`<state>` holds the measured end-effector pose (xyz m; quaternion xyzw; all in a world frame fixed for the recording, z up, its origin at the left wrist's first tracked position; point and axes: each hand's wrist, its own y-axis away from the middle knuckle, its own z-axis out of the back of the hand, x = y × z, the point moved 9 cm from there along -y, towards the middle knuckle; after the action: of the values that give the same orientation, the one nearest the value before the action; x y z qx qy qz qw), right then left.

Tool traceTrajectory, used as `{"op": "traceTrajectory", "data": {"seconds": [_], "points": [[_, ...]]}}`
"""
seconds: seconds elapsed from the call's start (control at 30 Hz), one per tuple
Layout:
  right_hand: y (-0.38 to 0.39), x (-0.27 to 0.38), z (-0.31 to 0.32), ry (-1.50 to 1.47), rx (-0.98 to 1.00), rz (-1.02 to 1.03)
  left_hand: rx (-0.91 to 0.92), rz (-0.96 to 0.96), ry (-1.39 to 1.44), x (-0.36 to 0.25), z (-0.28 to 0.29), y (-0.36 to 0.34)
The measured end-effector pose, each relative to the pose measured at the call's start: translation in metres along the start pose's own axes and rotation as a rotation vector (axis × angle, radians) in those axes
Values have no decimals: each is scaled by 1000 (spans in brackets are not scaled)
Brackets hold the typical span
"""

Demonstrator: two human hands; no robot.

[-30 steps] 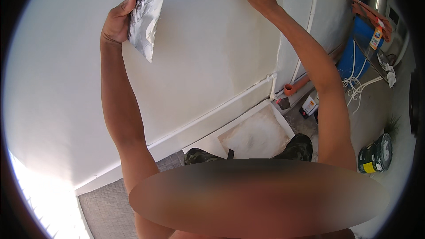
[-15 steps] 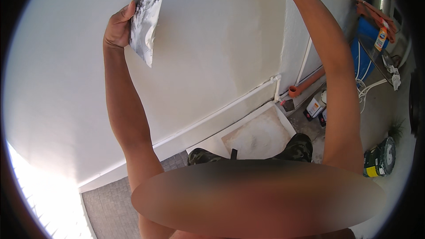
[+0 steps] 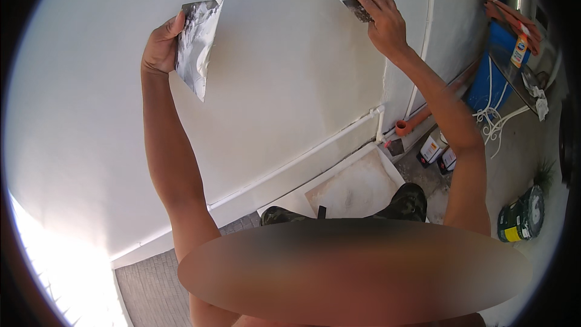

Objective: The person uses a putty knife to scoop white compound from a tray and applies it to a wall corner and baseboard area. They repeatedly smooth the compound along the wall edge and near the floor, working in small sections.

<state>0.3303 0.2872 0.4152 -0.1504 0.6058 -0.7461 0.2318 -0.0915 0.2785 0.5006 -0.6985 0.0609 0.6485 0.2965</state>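
My left hand (image 3: 162,43) is closed on the edge of a flat metal putty plate (image 3: 198,48), its thumb over the near face. White putty is smeared over the plate, thickest toward the right edge, with dark patches at the top left. Up at the right, my right hand (image 3: 385,23) grips a putty knife (image 3: 351,3) with a pale blade edge pointing left; the fingers cover part of it. Both tools are in front of the pale wall (image 3: 272,85). Whether the knife touches the wall, I cannot tell.
A white pipe (image 3: 290,163) runs low along the wall. Below it lies a white tray (image 3: 390,166) with dusty residue. To the right are an orange pipe (image 3: 404,127), white bottles (image 3: 431,148), a glass-topped table (image 3: 508,63), a spray bottle (image 3: 518,50) and a dark bucket (image 3: 520,215).
My right hand has come down into view from beyond the top edge, holding the putty knife. The left hand and the plate have shifted slightly downward.
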Motion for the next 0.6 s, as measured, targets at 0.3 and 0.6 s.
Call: {"op": "traceTrajectory", "data": {"seconds": [0.3, 0.6], "points": [[-165, -63, 2, 76, -234, 77, 71, 21, 13, -2, -4, 2], [39, -30, -23, 167, 151, 211, 98, 22, 33, -2, -7, 1]]}}
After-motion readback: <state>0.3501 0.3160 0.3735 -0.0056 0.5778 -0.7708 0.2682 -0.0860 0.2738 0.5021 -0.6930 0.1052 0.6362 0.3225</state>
